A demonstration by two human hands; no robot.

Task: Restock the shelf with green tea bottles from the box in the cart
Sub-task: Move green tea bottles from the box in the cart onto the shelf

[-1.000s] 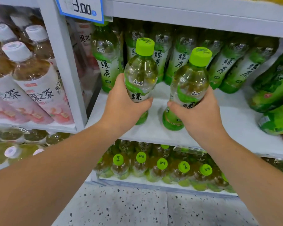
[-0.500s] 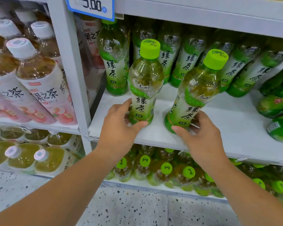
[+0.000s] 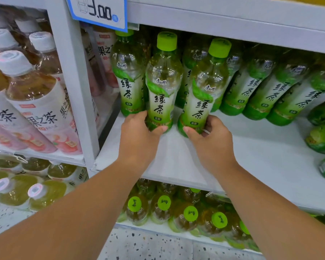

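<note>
Two green tea bottles with lime caps stand on the white shelf (image 3: 251,166). My left hand (image 3: 139,136) grips the base of the left bottle (image 3: 162,87), which is upright. My right hand (image 3: 212,139) grips the base of the right bottle (image 3: 204,94), which leans slightly right. Both bottles sit in front of a row of the same green tea bottles (image 3: 259,91) further back. The box and the cart are out of view.
A white upright post (image 3: 73,94) divides off pink-labelled fruit tea bottles (image 3: 41,109) at left. A blue price tag (image 3: 99,12) hangs above. More green bottles (image 3: 323,137) lie at far right. Capped bottles (image 3: 176,209) fill the shelf below.
Both hands have pushed their bottles deeper onto the shelf, closer to the back row. The right bottle has come nearer to upright. The hands have slid down to the bottle bases.
</note>
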